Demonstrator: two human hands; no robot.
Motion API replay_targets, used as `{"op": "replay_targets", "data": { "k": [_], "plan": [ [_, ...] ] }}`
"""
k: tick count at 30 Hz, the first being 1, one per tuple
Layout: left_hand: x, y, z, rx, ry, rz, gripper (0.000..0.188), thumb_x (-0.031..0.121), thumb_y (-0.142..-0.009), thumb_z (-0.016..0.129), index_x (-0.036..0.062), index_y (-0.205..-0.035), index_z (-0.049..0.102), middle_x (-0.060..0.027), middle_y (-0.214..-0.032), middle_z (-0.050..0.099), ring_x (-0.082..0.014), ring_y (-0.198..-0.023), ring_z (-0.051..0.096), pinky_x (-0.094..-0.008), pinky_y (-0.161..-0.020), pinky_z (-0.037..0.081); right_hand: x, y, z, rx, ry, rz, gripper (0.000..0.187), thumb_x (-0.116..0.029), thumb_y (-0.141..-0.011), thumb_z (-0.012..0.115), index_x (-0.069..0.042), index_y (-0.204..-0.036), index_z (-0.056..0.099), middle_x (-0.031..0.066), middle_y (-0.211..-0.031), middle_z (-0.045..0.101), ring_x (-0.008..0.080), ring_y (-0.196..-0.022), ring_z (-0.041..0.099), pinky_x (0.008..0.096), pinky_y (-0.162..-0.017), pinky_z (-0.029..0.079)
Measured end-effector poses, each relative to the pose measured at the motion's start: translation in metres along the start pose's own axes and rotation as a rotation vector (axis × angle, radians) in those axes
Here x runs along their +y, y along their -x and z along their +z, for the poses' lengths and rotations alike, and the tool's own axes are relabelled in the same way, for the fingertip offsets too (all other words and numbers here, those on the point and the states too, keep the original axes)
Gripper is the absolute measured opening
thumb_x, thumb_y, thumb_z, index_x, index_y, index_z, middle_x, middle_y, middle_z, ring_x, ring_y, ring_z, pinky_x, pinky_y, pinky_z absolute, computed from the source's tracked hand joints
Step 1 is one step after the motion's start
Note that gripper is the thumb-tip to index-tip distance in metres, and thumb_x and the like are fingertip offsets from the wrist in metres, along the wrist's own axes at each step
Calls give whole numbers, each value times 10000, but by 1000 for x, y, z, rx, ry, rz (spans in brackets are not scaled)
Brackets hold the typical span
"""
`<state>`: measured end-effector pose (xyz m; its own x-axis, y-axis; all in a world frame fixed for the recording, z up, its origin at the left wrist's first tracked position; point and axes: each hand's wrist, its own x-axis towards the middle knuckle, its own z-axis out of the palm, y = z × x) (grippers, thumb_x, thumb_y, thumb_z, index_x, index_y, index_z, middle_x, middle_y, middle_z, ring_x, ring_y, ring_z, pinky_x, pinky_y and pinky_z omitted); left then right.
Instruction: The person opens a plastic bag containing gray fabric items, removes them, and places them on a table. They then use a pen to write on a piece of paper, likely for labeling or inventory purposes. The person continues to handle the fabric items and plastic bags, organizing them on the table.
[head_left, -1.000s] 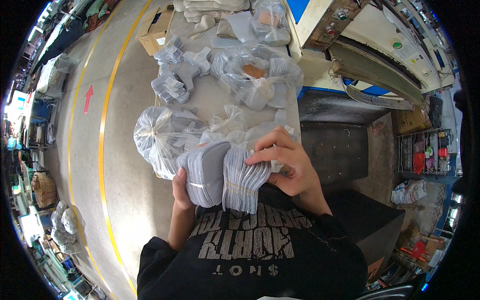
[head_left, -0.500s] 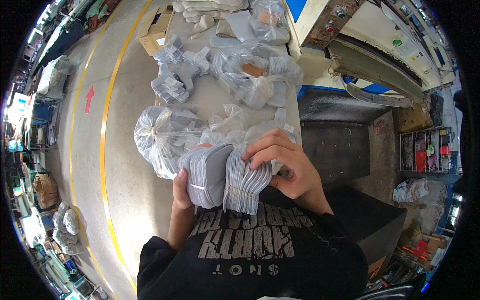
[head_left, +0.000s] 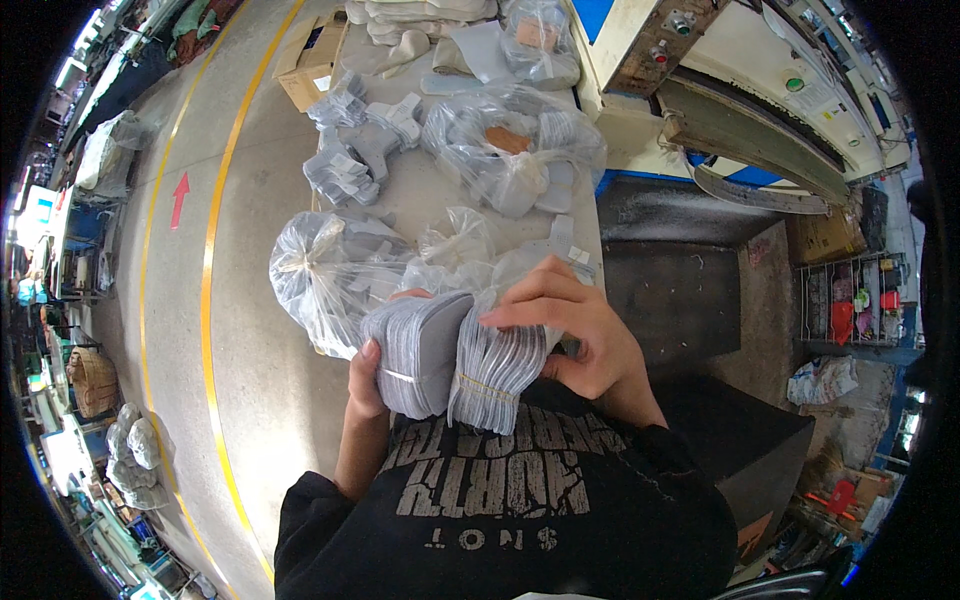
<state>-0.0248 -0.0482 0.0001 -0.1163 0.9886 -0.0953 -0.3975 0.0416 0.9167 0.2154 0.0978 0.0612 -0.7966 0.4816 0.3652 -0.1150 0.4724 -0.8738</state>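
The left hand grips the left stack; the right hand, curled, holds the right stack. Both stacks sit side by side near the counter, apparently touching low down.

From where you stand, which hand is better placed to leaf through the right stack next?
The right hand, probably: its fingertips touch the upper end of the right stack. The left hand seems busy gripping the left stack.
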Motion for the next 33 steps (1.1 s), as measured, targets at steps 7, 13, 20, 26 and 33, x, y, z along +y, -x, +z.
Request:
{"op": "replay_targets", "data": {
  "k": [7, 13, 20, 26, 33],
  "plan": [
    [4, -1, 2, 1, -36, -1, 997, 712, -885, 485, -110, -1449, 470, -285, -1401, 579, -404, -1318, 567, -501, -1137, 429, 1, -1, -1, -29, -19, 13, 612, -6, -616, 835, -115, -1213, 757, 57, -1224, 697, 293, -1109, 592, 403, -981, 452],
    [5, -1, 1, 3, -56, 4, 1002, 714, -893, 474, -115, -1457, 460, -288, -1399, 580, -390, -1313, 571, -482, -1129, 433, 1, -4, 0, -24, -34, -11, 582, -16, -627, 826, -109, -1194, 732, 68, -1253, 700, 296, -1184, 606, 418, -1035, 429],
    [1, -1, -4, -8, -52, 18, 999, 707, -898, 472, -116, -1464, 453, -289, -1412, 574, -385, -1321, 565, -477, -1134, 427, 4, -6, 6, 22, -65, -35, 550, 6, -564, 758, -88, -1105, 736, 82, -1197, 728, 283, -1137, 630, 420, -1015, 436],
    [2, -3, -3, -2, -59, 22, 945, 665, -938, 446, -106, -1483, 445, -277, -1438, 569, -386, -1356, 548, -488, -1155, 415, 10, -3, -1, -117, -25, -1, 709, -64, -683, 837, -97, -1364, 641, 120, -1387, 618, 322, -1259, 582, 438, -1113, 377],
    [-13, -2, 1, 278, 158, -95, 791, 567, -1035, 416, -23, -1560, 378, -240, -1477, 544, -371, -1381, 543, -504, -1153, 450, 72, 9, 44, 92, -883, 294, 805, -348, -922, 815, -92, -1573, 416, 119, -1412, 543, 294, -1311, 534, 434, -1157, 384]
  ]
}}
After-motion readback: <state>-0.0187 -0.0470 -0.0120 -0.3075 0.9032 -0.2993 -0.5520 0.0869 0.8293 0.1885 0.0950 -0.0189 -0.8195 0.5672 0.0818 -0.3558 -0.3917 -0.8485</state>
